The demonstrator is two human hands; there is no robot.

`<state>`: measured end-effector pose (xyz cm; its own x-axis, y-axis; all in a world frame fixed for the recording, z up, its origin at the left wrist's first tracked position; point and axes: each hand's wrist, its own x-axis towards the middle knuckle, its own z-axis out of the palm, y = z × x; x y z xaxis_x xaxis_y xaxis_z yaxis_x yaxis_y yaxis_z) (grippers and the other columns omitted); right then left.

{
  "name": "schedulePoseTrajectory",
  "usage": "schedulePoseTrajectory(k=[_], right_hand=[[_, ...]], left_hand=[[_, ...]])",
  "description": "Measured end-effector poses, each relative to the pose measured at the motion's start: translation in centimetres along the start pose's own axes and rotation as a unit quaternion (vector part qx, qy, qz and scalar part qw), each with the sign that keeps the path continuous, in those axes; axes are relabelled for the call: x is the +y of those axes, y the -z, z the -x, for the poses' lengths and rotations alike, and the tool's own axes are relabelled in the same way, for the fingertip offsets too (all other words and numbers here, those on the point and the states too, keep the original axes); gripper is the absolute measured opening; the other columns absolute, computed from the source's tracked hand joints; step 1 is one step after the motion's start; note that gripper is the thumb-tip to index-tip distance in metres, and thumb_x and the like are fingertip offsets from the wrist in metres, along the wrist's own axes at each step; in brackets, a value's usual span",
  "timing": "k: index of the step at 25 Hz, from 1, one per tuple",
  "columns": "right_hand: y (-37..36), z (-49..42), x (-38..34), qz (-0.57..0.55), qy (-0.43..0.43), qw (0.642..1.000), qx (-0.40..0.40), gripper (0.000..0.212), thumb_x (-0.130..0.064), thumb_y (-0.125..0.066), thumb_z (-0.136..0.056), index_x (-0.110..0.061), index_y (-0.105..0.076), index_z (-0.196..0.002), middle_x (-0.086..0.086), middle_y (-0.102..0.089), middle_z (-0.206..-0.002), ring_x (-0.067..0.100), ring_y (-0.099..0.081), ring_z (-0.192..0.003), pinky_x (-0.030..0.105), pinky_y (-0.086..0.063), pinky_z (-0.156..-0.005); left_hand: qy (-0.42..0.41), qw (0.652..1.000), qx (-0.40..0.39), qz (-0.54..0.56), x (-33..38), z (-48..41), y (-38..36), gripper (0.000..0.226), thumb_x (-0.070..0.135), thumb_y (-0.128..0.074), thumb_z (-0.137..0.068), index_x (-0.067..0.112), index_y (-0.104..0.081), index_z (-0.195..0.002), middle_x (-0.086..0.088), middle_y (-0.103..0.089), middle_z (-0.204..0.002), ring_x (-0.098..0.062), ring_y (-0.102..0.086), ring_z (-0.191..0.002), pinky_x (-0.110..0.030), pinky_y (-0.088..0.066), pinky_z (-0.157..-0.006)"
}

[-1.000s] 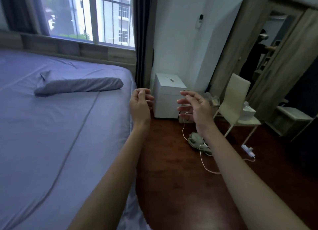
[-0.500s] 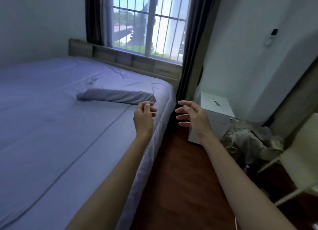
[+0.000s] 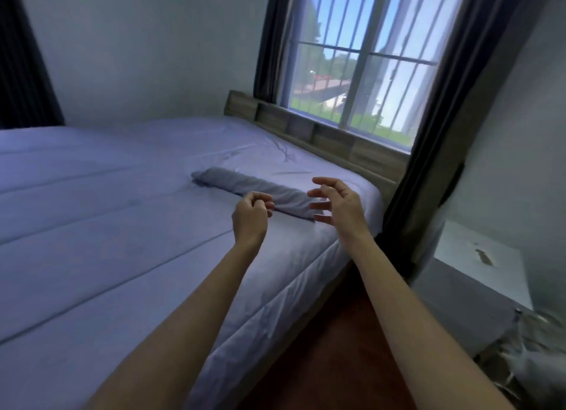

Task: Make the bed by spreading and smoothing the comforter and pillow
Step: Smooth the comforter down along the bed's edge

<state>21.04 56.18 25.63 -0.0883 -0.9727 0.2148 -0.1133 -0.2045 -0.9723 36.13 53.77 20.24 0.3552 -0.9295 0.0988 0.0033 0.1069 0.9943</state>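
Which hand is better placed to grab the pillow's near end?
Right, probably. The right hand is open, fingers spread, in line with the near end of the pillow; the left hand is curled and empty.

- Barred window (image 3: 352, 72) lets daylight in, dark curtains (image 3: 444, 103) either side.
- Wooden headboard (image 3: 306, 130) beneath it.
- Pale walls (image 3: 137, 57), reddish-brown floor (image 3: 330, 363).
- White nightstand (image 3: 477, 265) at right.

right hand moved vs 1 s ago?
Yes. The right hand went leftward, from in front of the white nightstand to over the bed, at the near end of the pillow.
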Motion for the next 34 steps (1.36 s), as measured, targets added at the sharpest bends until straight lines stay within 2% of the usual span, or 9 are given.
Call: schedulePoseTrajectory(k=[8,12,15,17,21,24,26,30,34], right_hand=[[-1.2,-8.2,10.5,0.001,-0.086,0.988,-0.128,0.02,-0.018,-0.047,-0.097,-0.019,-0.065,-0.105,0.0,-0.069,-0.09,0.014,-0.065,-0.077,0.034,-0.055,-0.071],[-4.8,-13.2,19.7,0.034,-0.164,0.975,-0.148,0.018,-0.018,-0.048,-0.096,-0.023,-0.065,-0.101,0.002,-0.07,-0.096,0.016,-0.064,-0.084,0.031,-0.053,-0.069],[-8.1,-16.9,26.9,0.076,-0.198,0.959,-0.188,0.019,-0.015,-0.047,-0.095,-0.024,-0.064,-0.099,-0.003,-0.068,-0.093,0.016,-0.062,-0.086,0.029,-0.05,-0.068],[-10.5,-19.6,30.2,0.095,-0.193,0.956,-0.202,0.021,-0.012,-0.047,-0.094,-0.022,-0.064,-0.1,-0.005,-0.068,-0.093,0.013,-0.062,-0.086,0.03,-0.05,-0.074],[-17.5,-23.1,35.2,0.13,-0.156,0.946,-0.253,0.024,-0.006,-0.049,-0.091,-0.022,-0.065,-0.099,-0.005,-0.068,-0.095,0.01,-0.06,-0.086,0.021,-0.045,-0.077],[-22.6,-23.1,36.9,0.177,-0.083,0.925,-0.327,0.027,-0.007,-0.053,-0.089,-0.014,-0.066,-0.112,0.002,-0.066,-0.113,0.016,-0.059,-0.106,0.021,-0.041,-0.091],[-24.0,-22.3,38.5,0.263,-0.02,0.878,-0.4,0.038,-0.017,-0.05,-0.093,-0.014,-0.055,-0.13,0.006,-0.053,-0.138,0.021,-0.046,-0.129,0.032,-0.032,-0.109],[-18.0,-23.4,43.6,0.481,0.001,0.799,-0.361,0.061,-0.048,-0.014,-0.094,-0.03,-0.015,-0.152,-0.005,-0.008,-0.162,0.02,-0.008,-0.149,0.05,0.0,-0.117],[-4.9,-28.9,48.1,0.569,-0.039,0.779,-0.261,0.063,-0.054,-0.007,-0.089,-0.039,-0.012,-0.15,-0.007,-0.011,-0.161,0.02,-0.011,-0.149,0.058,-0.008,-0.114]], left_hand=[[0.102,0.951,0.126,-0.265,-11.6,-6.1,1.8,0.022,0.022,-0.044,-0.091,0.018,-0.058,-0.107,-0.002,-0.066,-0.109,-0.027,-0.062,-0.101,-0.035,-0.049,-0.083],[0.189,0.904,0.118,-0.364,-20.6,-9.5,3.2,0.039,0.026,-0.047,-0.091,0.014,-0.048,-0.128,-0.006,-0.054,-0.133,-0.028,-0.055,-0.116,-0.036,-0.045,-0.091],[0.172,0.876,0.08,-0.444,-26.2,-13.9,3.2,0.048,0.028,-0.045,-0.094,0.012,-0.04,-0.139,-0.01,-0.043,-0.146,-0.029,-0.046,-0.129,-0.039,-0.036,-0.106],[0.132,0.851,0.028,-0.507,-29.0,-17.0,3.9,0.051,0.031,-0.041,-0.097,0.011,-0.034,-0.144,-0.01,-0.033,-0.153,-0.026,-0.034,-0.139,-0.039,-0.027,-0.113],[0.247,0.782,-0.069,-0.568,-34.9,-19.9,6.7,0.062,0.047,-0.024,-0.1,0.019,-0.01,-0.153,-0.003,0.001,-0.163,-0.024,0.0,-0.15,-0.047,-0.001,-0.119],[0.256,0.755,0.033,-0.602,-36.9,-20.3,7.5,0.066,0.051,-0.023,-0.098,0.02,-0.005,-0.154,-0.002,0.003,-0.163,-0.024,0.004,-0.15,-0.05,0.002,-0.118],[0.263,0.747,0.096,-0.603,-37.0,-20.7,7.2,0.067,0.049,-0.025,-0.098,0.016,-0.007,-0.153,-0.003,-0.001,-0.163,-0.024,0.001,-0.15,-0.053,-0.001,-0.118],[0.268,0.73,0.12,-0.618,-37.5,-20.6,6.8,0.067,0.045,-0.03,-0.098,0.011,-0.012,-0.152,-0.007,-0.006,-0.162,-0.027,-0.004,-0.15,-0.055,-0.002,-0.117],[0.235,0.74,0.131,-0.617,-37.8,-21.1,2.1,0.069,0.046,-0.026,-0.095,0.002,-0.027,-0.148,-0.02,-0.022,-0.157,-0.038,-0.02,-0.145,-0.061,-0.013,-0.114]])
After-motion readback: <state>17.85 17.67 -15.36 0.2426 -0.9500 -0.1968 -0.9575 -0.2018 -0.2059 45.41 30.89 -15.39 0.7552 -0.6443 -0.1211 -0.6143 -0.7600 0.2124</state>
